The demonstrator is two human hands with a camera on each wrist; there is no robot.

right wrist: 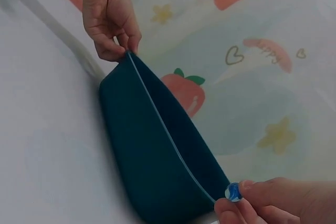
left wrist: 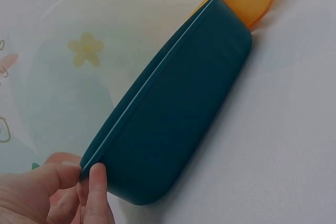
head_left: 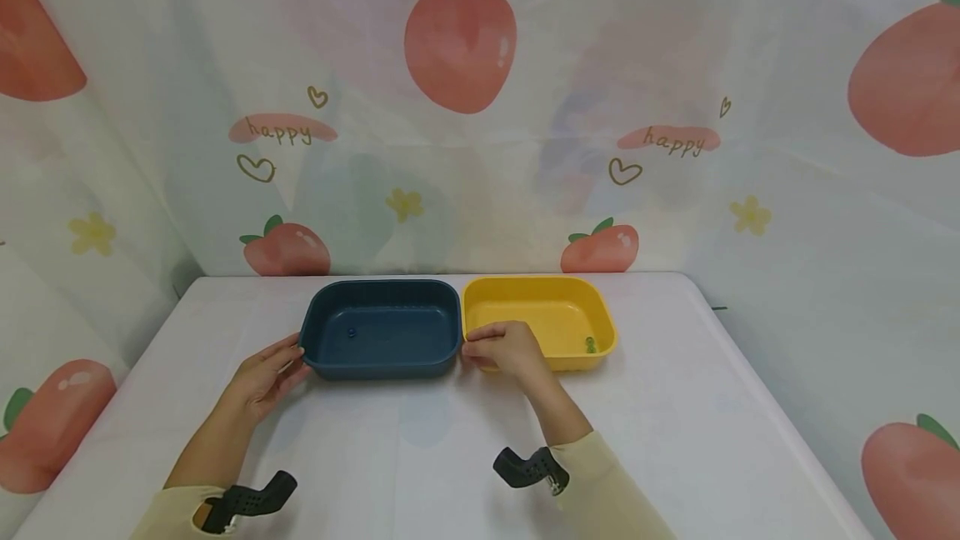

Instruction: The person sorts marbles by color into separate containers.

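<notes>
A dark blue plastic bin (head_left: 382, 369) stands on the white table, with one small blue marble (head_left: 352, 332) on its floor. My left hand (head_left: 262, 377) pinches the bin's left rim between thumb and fingers, as the left wrist view shows. My right hand (head_left: 513, 348) is at the bin's right end, in front of the yellow bin (head_left: 540, 298). Between its thumb and fingertips it pinches a blue and white marble (right wrist: 233, 192), seen in the right wrist view close to the blue rim. A few green marbles (head_left: 590, 345) lie in the yellow bin's front right corner.
Both bins stand side by side near the back edge of the white table (head_left: 420, 457). Behind them hangs a pale cloth (head_left: 480, 182) printed with peaches, hearts and flowers. Similar cloth covers the left and right sides.
</notes>
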